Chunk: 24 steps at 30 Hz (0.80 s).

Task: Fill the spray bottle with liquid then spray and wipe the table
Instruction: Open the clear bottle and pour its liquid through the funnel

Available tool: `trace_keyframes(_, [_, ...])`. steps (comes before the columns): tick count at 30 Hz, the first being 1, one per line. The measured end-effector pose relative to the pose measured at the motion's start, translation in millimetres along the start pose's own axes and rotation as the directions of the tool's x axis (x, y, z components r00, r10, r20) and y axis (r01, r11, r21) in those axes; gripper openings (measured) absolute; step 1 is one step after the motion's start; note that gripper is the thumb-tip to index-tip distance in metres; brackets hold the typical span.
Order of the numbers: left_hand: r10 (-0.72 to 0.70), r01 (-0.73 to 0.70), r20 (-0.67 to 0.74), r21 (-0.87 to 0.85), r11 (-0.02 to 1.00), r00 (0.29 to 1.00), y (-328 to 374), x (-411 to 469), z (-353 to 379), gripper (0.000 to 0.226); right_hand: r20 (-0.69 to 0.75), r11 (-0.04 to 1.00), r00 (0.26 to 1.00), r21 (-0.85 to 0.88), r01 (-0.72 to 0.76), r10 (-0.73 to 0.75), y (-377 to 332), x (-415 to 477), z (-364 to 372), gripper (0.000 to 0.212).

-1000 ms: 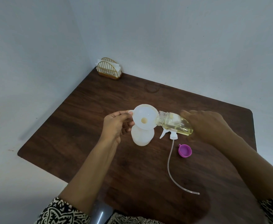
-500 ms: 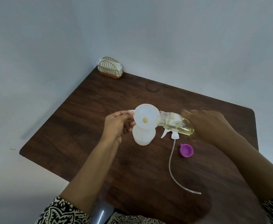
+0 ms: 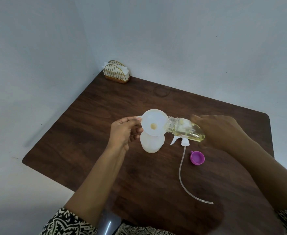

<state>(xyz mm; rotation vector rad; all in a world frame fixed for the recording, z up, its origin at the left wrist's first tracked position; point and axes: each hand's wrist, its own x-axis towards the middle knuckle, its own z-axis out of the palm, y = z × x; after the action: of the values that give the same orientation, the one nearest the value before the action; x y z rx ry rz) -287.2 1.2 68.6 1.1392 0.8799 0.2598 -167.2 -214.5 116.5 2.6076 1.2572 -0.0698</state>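
Observation:
A white translucent spray bottle (image 3: 152,143) stands mid-table with a white funnel (image 3: 153,123) seated in its neck. My left hand (image 3: 125,131) pinches the funnel's small handle at its left rim. My right hand (image 3: 220,131) grips a clear bottle of yellow liquid (image 3: 183,128), tipped almost flat with its open threaded mouth over the funnel's right rim. A little yellow liquid sits at the funnel's hole. The white spray head (image 3: 180,141) with its long dip tube (image 3: 183,175) lies on the table to the right of the spray bottle.
A purple cap (image 3: 197,157) lies upturned right of the dip tube. A gold wire napkin holder (image 3: 117,72) with white napkins stands at the far left corner of the dark wooden table (image 3: 91,133). Grey walls close in behind and left.
The view has shifted slightly. The clear bottle stays tipped at the funnel rim, and both hands keep their hold.

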Motion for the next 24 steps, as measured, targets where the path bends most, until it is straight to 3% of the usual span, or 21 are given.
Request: trace_keyframes(24, [0.001, -0.001, -0.001, 0.001, 1.000, 1.000, -2.3, 2.5, -0.2, 0.003, -0.002, 1.000, 1.000, -0.001, 0.020, -0.020, -0.7, 1.3, -2.7, 0.055])
